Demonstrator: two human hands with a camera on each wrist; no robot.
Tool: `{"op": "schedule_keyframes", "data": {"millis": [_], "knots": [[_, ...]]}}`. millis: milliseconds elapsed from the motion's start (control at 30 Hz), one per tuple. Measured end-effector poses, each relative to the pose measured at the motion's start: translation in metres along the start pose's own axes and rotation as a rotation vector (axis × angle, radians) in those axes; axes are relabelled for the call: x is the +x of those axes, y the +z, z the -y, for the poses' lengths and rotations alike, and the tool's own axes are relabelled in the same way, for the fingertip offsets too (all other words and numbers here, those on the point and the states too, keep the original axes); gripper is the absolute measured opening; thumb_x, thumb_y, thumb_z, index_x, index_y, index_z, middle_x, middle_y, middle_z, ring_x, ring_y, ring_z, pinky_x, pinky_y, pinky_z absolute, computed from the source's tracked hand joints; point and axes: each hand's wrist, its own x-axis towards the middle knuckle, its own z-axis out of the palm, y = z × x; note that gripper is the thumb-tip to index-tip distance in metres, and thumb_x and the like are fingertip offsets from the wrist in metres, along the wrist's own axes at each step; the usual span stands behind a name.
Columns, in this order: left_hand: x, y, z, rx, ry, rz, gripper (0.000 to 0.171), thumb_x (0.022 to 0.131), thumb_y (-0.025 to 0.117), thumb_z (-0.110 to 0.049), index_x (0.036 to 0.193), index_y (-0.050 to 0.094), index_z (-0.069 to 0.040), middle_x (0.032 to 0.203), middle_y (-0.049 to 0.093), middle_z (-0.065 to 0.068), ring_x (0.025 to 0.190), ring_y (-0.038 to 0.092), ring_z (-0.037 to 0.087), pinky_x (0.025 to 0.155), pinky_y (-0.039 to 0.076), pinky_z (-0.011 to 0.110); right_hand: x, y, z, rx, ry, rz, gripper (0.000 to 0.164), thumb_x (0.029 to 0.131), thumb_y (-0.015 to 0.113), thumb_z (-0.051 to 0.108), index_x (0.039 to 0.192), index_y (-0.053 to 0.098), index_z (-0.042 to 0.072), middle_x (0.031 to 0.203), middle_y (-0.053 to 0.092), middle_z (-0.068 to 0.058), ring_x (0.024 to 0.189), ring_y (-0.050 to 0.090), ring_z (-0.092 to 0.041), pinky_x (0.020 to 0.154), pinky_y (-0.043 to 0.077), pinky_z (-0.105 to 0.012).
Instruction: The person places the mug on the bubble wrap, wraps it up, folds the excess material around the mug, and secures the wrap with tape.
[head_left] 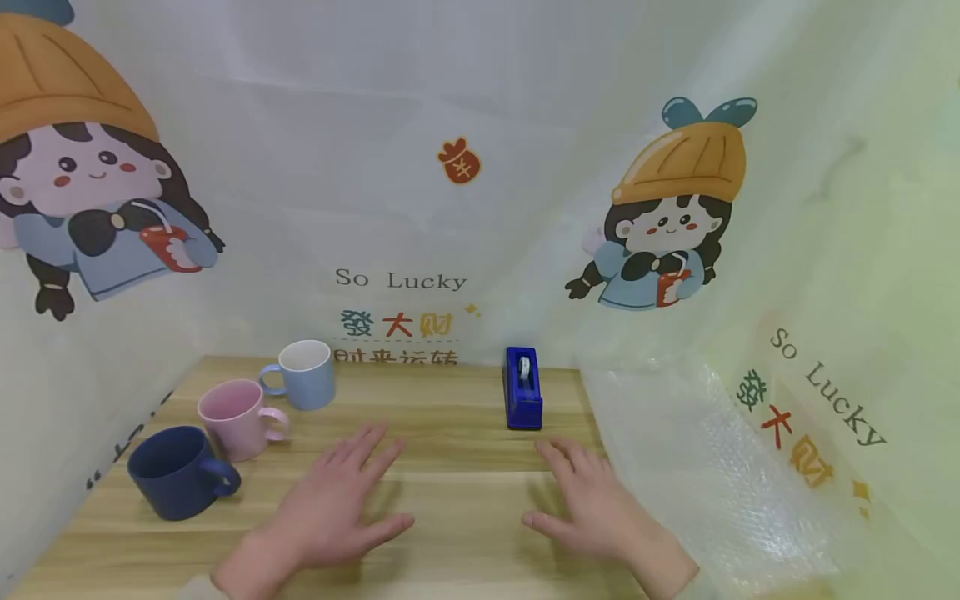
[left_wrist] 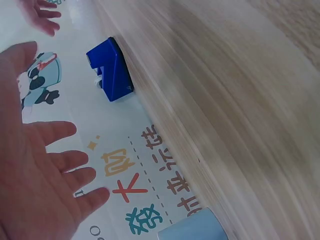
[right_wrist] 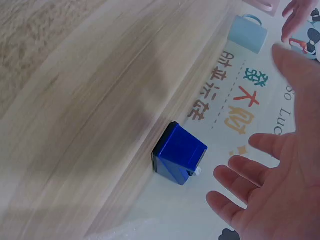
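Observation:
Both hands hover over the wooden table, palms down with fingers spread, and hold nothing. My left hand (head_left: pixel 330 504) is nearest to three mugs at the left: a navy mug (head_left: pixel 176 479), a pink mug (head_left: pixel 236 425) and a light blue mug (head_left: pixel 309 379). My right hand (head_left: pixel 600 508) is just in front of a blue tape dispenser (head_left: pixel 522 400), with a gap between its fingertips and the base. A small roll of tape (head_left: pixel 524 367) sits in the dispenser. In the right wrist view the dispenser (right_wrist: pixel 180 150) stands beyond the relaxed fingers (right_wrist: pixel 240 175).
Clear bubble wrap (head_left: pixel 720 492) lies along the table's right side. A pale printed sheet (head_left: pixel 510 208) with cartoon figures and lettering hangs behind and at both sides. The wooden tabletop (head_left: pixel 457 500) shows between the hands.

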Motion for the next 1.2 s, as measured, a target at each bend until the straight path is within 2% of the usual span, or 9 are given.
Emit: {"op": "schedule_keyframes", "data": {"millis": [133, 267, 367, 467, 633, 800, 933, 1033, 1200], "knots": [[0.0, -0.004, 0.003, -0.014, -0.012, -0.027, 0.077, 0.086, 0.07, -0.062, 0.143, 0.057, -0.011, 0.156, 0.046, 0.016, 0.139, 0.05, 0.038, 0.105, 0.048, 0.058, 0.005, -0.005, -0.004, -0.022, 0.033, -0.01, 0.079, 0.09, 0.07, 0.055, 0.15, 0.046, 0.009, 0.139, 0.056, -0.015, 0.128, 0.055, -0.035, 0.108, 0.046, -0.051], [-0.002, -0.005, 0.004, -0.021, -0.022, -0.032, 0.071, 0.085, 0.073, -0.056, 0.138, 0.061, -0.011, 0.151, 0.051, 0.016, 0.132, 0.056, 0.038, 0.1, 0.051, 0.057, 0.008, -0.01, -0.015, -0.007, 0.14, 0.011, 0.069, 0.092, 0.071, 0.049, 0.144, 0.052, 0.008, 0.131, 0.06, -0.015, 0.117, 0.061, -0.032, 0.1, 0.053, -0.048], [-0.003, -0.005, 0.004, -0.025, -0.028, -0.037, 0.068, 0.086, 0.073, -0.055, 0.136, 0.062, -0.01, 0.15, 0.053, 0.016, 0.13, 0.058, 0.038, 0.099, 0.052, 0.057, 0.01, -0.015, -0.031, -0.007, 0.265, 0.044, 0.063, 0.093, 0.071, 0.045, 0.138, 0.056, 0.004, 0.126, 0.061, -0.019, 0.111, 0.064, -0.034, 0.092, 0.056, -0.049], [-0.003, -0.004, 0.005, -0.027, -0.025, -0.048, 0.067, 0.086, 0.074, -0.053, 0.135, 0.063, -0.01, 0.148, 0.054, 0.016, 0.129, 0.058, 0.038, 0.098, 0.052, 0.057, 0.01, -0.019, -0.05, -0.003, 0.413, 0.116, 0.067, 0.091, 0.072, 0.045, 0.134, 0.057, -0.005, 0.123, 0.061, -0.025, 0.106, 0.065, -0.04, 0.084, 0.057, -0.054], [-0.006, -0.002, 0.004, -0.032, -0.015, -0.064, 0.063, 0.085, 0.075, -0.051, 0.132, 0.065, -0.01, 0.144, 0.056, 0.017, 0.126, 0.06, 0.037, 0.095, 0.053, 0.057, 0.006, -0.02, -0.073, 0.05, 0.606, 0.194, 0.069, 0.087, 0.074, 0.048, 0.12, 0.059, -0.011, 0.115, 0.064, -0.03, 0.098, 0.066, -0.044, 0.082, 0.055, -0.057], [-0.005, 0.0, 0.004, -0.033, -0.006, -0.071, 0.061, 0.084, 0.076, -0.051, 0.129, 0.066, -0.01, 0.142, 0.057, 0.015, 0.122, 0.062, 0.034, 0.094, 0.054, 0.055, 0.002, -0.021, -0.082, 0.084, 0.624, 0.19, 0.048, 0.094, 0.064, 0.037, 0.11, 0.064, -0.008, 0.108, 0.07, -0.024, 0.094, 0.067, -0.038, 0.082, 0.055, -0.054], [-0.005, 0.0, 0.005, -0.035, -0.006, -0.064, 0.06, 0.084, 0.076, -0.051, 0.127, 0.067, -0.01, 0.142, 0.056, 0.015, 0.123, 0.061, 0.034, 0.095, 0.054, 0.055, -0.001, -0.022, -0.084, 0.072, 0.612, 0.144, 0.03, 0.098, 0.051, 0.024, 0.101, 0.066, -0.002, 0.092, 0.069, -0.015, 0.08, 0.064, -0.029, 0.069, 0.054, -0.046], [-0.005, -0.001, 0.005, -0.047, -0.009, -0.049, 0.058, 0.085, 0.076, -0.05, 0.126, 0.068, -0.01, 0.143, 0.056, 0.015, 0.125, 0.06, 0.034, 0.097, 0.053, 0.055, -0.004, -0.024, -0.085, 0.043, 0.608, 0.082, 0.026, 0.098, 0.047, 0.019, 0.097, 0.065, 0.0, 0.083, 0.067, -0.011, 0.07, 0.059, -0.023, 0.06, 0.051, -0.041], [-0.006, -0.002, 0.006, -0.048, -0.018, -0.034, 0.06, 0.085, 0.076, -0.05, 0.129, 0.067, -0.01, 0.144, 0.056, 0.015, 0.127, 0.059, 0.035, 0.1, 0.052, 0.055, -0.008, -0.032, -0.086, 0.021, 0.659, -0.026, 0.029, 0.093, 0.047, 0.018, 0.104, 0.065, -0.003, 0.091, 0.069, -0.015, 0.073, 0.063, -0.025, 0.059, 0.052, -0.044]]}}
